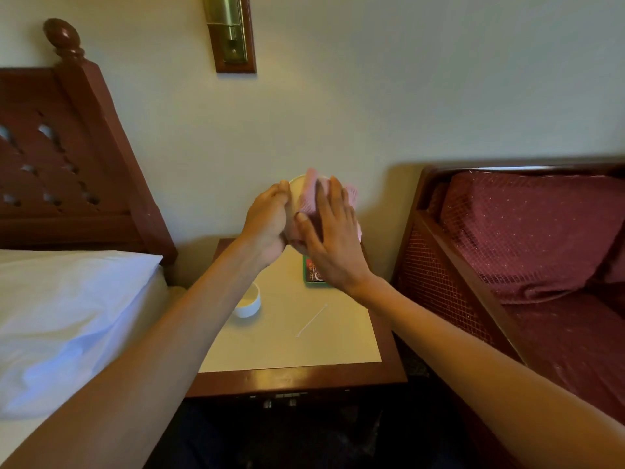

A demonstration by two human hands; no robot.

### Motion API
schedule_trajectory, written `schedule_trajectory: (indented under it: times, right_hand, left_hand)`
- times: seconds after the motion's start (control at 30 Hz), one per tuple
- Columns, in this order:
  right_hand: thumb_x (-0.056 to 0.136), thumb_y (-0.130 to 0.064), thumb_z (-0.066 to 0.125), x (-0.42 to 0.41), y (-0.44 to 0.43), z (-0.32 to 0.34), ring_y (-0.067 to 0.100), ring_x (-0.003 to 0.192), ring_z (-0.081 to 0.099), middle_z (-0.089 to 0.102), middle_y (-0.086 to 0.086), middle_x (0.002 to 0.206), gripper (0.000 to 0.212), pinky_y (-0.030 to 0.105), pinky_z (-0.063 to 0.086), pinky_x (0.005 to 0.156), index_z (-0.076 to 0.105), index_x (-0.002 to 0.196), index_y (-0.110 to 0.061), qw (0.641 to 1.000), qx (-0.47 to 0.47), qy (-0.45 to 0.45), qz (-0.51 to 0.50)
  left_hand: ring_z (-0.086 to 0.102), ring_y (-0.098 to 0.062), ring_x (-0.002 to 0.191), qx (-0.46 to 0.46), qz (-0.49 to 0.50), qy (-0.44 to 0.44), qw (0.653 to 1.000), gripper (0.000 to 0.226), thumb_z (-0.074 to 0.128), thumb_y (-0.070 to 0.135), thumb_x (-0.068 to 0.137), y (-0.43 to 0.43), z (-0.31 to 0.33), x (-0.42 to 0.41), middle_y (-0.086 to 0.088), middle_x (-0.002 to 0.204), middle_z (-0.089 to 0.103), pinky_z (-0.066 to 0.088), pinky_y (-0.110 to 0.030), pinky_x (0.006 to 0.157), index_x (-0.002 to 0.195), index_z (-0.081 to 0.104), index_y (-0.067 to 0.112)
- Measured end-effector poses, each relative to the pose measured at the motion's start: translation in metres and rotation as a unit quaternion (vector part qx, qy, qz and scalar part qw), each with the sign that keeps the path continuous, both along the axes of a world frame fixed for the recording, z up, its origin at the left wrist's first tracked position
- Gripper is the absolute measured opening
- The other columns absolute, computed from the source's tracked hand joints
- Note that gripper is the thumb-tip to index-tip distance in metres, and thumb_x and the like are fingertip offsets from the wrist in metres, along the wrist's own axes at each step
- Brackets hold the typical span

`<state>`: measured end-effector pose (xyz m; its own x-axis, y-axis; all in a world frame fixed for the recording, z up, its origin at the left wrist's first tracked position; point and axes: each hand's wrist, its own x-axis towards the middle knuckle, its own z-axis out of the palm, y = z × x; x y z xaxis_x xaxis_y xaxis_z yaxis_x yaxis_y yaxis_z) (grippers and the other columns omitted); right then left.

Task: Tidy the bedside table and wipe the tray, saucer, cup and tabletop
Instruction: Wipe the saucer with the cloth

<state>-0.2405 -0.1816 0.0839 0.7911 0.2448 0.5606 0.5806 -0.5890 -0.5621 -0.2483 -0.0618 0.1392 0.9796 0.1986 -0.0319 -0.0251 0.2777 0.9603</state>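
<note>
I hold a round white saucer (297, 192) up on edge above the bedside table (297, 377). My left hand (267, 221) grips its left rim. My right hand (333, 231) lies flat with straight fingers and presses a pink cloth (313, 194) against the saucer's face. A white cup (248, 301) stands on the cream tabletop (287, 346) near its left side, partly behind my left forearm. A green tray (309, 274) with a red packet in it sits at the back of the table, mostly hidden by my right hand.
A thin white stick (311, 320) lies on the tabletop right of the cup. The bed with a white pillow (67, 316) borders the table on the left, a maroon cushioned chair (524, 248) on the right. A brass wall lamp (231, 32) hangs above.
</note>
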Motion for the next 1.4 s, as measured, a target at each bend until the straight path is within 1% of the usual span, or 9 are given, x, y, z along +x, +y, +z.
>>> schedule_trajectory:
  times: [0.13,0.27,0.4,0.6,0.77,0.97,1.17,1.33,1.4]
  right_hand:
    - [0.103,-0.053,0.026,0.003,-0.006,0.003,0.016,0.154,-0.004,0.008,0.002,0.167,0.059,0.048,0.005,0.124,0.018,0.157,-0.031,0.993,-0.096,-0.067,0.022]
    - [0.100,-0.054,0.021,0.022,-0.002,0.012,0.020,0.151,0.012,0.028,0.004,0.158,0.058,0.050,0.023,0.118,0.029,0.152,-0.027,0.999,-0.021,0.005,-0.040]
    - [0.104,-0.049,0.023,-0.004,0.002,-0.002,0.020,0.153,0.001,0.012,0.004,0.165,0.059,0.048,0.008,0.123,0.013,0.158,-0.026,0.992,-0.115,-0.046,-0.008]
    - [0.098,-0.050,0.015,0.016,0.002,0.026,0.026,0.148,0.020,0.033,0.010,0.154,0.061,0.054,0.025,0.114,0.037,0.147,-0.019,0.998,0.008,0.032,-0.059]
    - [0.106,-0.040,0.021,-0.012,0.008,0.007,0.019,0.154,-0.007,0.001,0.003,0.167,0.056,0.048,0.003,0.123,0.006,0.159,-0.030,0.991,-0.123,-0.043,0.004]
    - [0.090,-0.053,0.013,0.023,0.016,0.036,0.028,0.144,0.027,0.034,0.010,0.155,0.068,0.057,0.029,0.111,0.041,0.144,-0.021,0.995,-0.035,0.032,-0.083]
    - [0.106,-0.046,0.017,-0.016,0.024,0.001,0.021,0.154,-0.006,-0.004,0.003,0.167,0.059,0.045,0.001,0.122,0.002,0.159,-0.026,0.995,-0.073,0.008,-0.061]
    - [0.098,-0.048,0.028,0.031,0.014,0.021,0.028,0.150,0.015,0.030,0.009,0.158,0.059,0.055,0.025,0.115,0.032,0.150,-0.019,0.992,-0.090,-0.017,-0.085]
    - [0.101,-0.049,0.024,0.028,0.018,0.027,0.026,0.151,0.013,0.026,0.008,0.160,0.058,0.055,0.022,0.117,0.029,0.152,-0.021,0.991,-0.093,-0.035,-0.091]
  left_hand:
    - [0.071,-0.020,0.093,-0.103,-0.067,0.050,0.991,0.034,0.040,0.021,0.106,0.011,0.001,-0.004,-0.011,0.102,0.073,0.058,-0.031,0.069,0.116,0.065,0.001]
    - [0.066,-0.027,0.109,-0.099,-0.074,0.053,0.991,0.040,0.034,0.024,0.107,0.009,-0.004,-0.009,-0.019,0.126,0.065,0.057,-0.035,0.081,0.126,0.061,0.000]
    - [0.060,-0.025,0.123,-0.134,-0.058,0.055,0.988,0.042,0.034,0.026,0.108,0.014,-0.005,-0.006,-0.016,0.135,0.061,0.052,-0.037,0.097,0.133,0.057,0.002]
    - [0.067,-0.020,0.099,-0.101,-0.086,0.054,0.990,0.039,0.034,0.026,0.108,-0.001,0.001,-0.015,-0.012,0.115,0.069,0.056,-0.032,0.077,0.128,0.061,0.005]
    - [0.070,-0.023,0.101,-0.151,-0.048,0.058,0.986,0.038,0.038,0.024,0.106,0.006,0.012,-0.009,-0.014,0.113,0.071,0.059,-0.035,0.080,0.122,0.063,0.001]
    - [0.069,-0.022,0.097,-0.116,-0.058,0.063,0.990,0.039,0.033,0.029,0.107,-0.001,0.006,-0.014,-0.008,0.106,0.073,0.054,-0.040,0.078,0.122,0.064,0.012]
    - [0.069,-0.023,0.109,-0.103,-0.030,0.064,0.992,0.037,0.041,0.028,0.105,0.003,0.009,-0.012,-0.010,0.118,0.071,0.057,-0.035,0.088,0.124,0.066,0.008]
    - [0.068,-0.021,0.091,-0.099,-0.048,0.049,0.993,0.037,0.036,0.026,0.107,-0.003,0.008,-0.017,-0.008,0.100,0.072,0.055,-0.036,0.079,0.122,0.064,0.007]
    - [0.068,-0.019,0.084,-0.112,-0.033,0.035,0.993,0.033,0.039,0.024,0.106,-0.002,0.018,-0.015,-0.008,0.093,0.071,0.058,-0.031,0.070,0.113,0.066,0.006]
